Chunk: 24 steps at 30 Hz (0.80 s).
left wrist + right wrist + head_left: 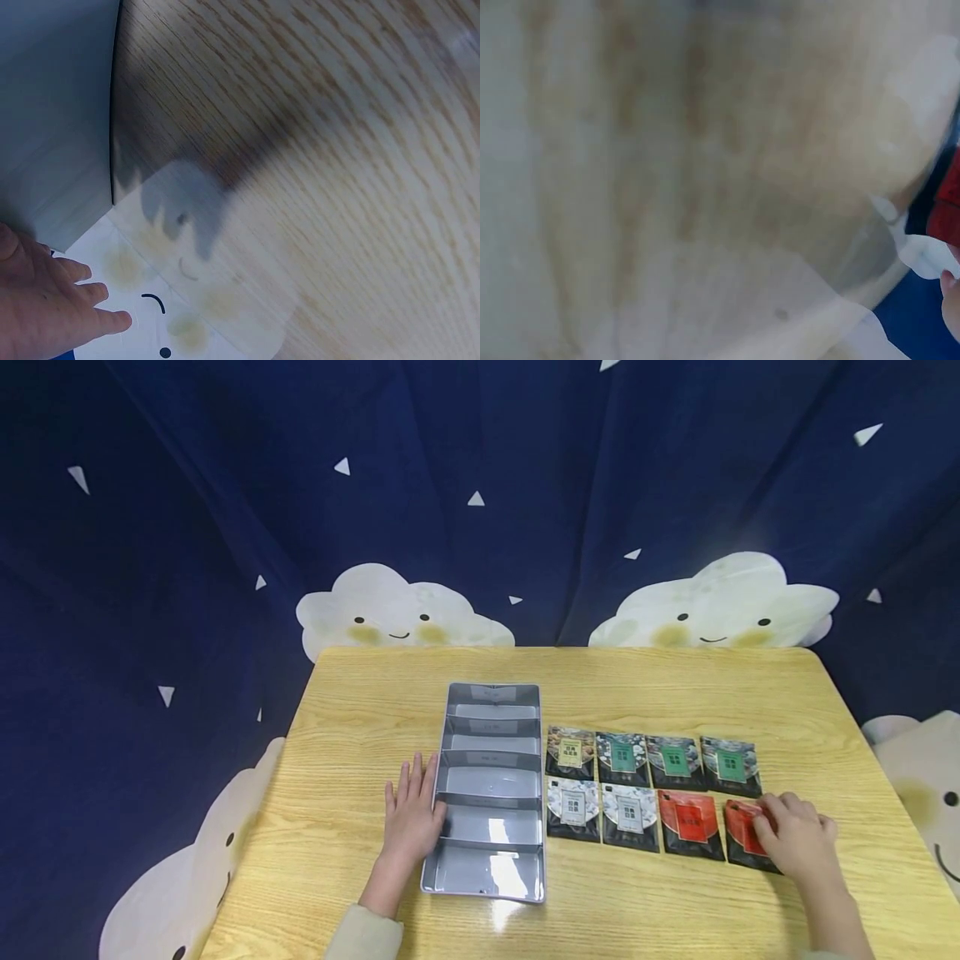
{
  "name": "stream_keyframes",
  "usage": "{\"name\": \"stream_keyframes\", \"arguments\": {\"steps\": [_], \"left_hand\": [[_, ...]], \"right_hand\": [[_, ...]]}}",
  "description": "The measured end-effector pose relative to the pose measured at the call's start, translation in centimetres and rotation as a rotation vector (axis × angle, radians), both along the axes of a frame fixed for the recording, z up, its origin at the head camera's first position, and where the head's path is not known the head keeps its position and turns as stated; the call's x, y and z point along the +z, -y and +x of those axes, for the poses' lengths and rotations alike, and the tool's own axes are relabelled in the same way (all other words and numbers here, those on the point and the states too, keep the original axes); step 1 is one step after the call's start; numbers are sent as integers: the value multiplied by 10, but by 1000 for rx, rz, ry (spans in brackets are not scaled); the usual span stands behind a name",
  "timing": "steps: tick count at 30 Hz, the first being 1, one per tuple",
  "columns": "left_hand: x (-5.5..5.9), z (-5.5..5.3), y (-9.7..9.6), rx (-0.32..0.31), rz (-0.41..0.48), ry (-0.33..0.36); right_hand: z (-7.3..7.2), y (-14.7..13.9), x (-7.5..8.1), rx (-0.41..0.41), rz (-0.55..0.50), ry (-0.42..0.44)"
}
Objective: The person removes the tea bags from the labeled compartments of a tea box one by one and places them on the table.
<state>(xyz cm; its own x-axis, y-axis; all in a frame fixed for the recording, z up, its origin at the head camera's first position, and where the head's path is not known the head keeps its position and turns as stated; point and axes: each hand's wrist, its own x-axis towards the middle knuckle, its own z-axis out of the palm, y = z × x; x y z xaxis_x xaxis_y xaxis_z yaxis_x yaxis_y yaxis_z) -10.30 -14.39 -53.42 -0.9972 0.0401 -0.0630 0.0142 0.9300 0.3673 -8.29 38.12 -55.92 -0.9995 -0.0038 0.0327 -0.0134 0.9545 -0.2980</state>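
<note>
A grey tray [491,781] divided crosswise into several compartments stands on the table, none holding anything visible. My left hand [412,818] lies along its left side, fingers extended and thumb at the rim; in the left wrist view this hand [52,307] is beside the tray's outer wall [52,112]. To the right of the tray lie tea sachets in two rows. With curled fingers, my right hand [802,839] grips the right side of the end red sachet [742,827]. Only fingertips and part of this red sachet [946,199] show in the right wrist view.
In the back row are a yellow-label sachet [570,752] and three green-label ones, including one at the end [729,766]. The front row also has two white-label sachets [573,808] and another red sachet [690,825]. A dark blue cloud-patterned curtain [525,527] hangs behind the wooden table [360,702].
</note>
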Motion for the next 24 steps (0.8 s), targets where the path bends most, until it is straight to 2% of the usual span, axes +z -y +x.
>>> {"name": "stream_keyframes", "arguments": {"steps": [16, 24], "left_hand": [[2, -1, 0, -1, -2, -1], [2, 0, -1, 1, -4, -2]], "right_hand": [[3, 6, -23, -57, 23, -21], [5, 7, -28, -77, -6, -76]]}}
